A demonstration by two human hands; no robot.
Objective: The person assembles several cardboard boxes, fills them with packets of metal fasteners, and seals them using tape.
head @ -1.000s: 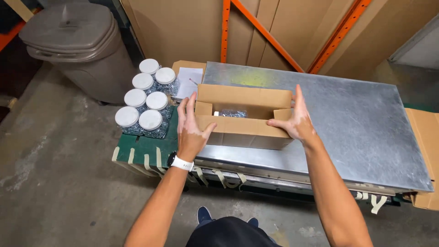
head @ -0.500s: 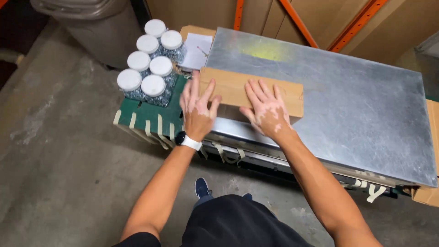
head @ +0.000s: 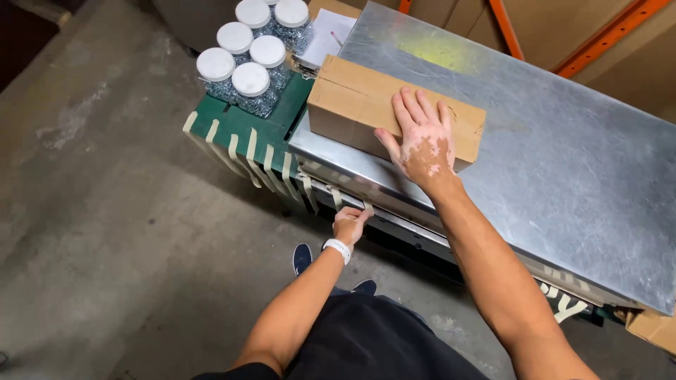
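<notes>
At the desk's far left corner stand six white-lidded jars (head: 251, 79) full of small metal parts, two of them cut off by the top edge, on a green surface (head: 232, 127). A sheet of white paper (head: 327, 35) lies just beyond them, partly out of view. My left hand (head: 349, 225) is low at the near edge, its grip pinching one of the beige tape strips (head: 350, 204) hanging there. One closed cardboard box (head: 366, 105) sits near the left end of the metal desk (head: 563, 169); my right hand (head: 424, 137) lies flat on it, fingers spread.
</notes>
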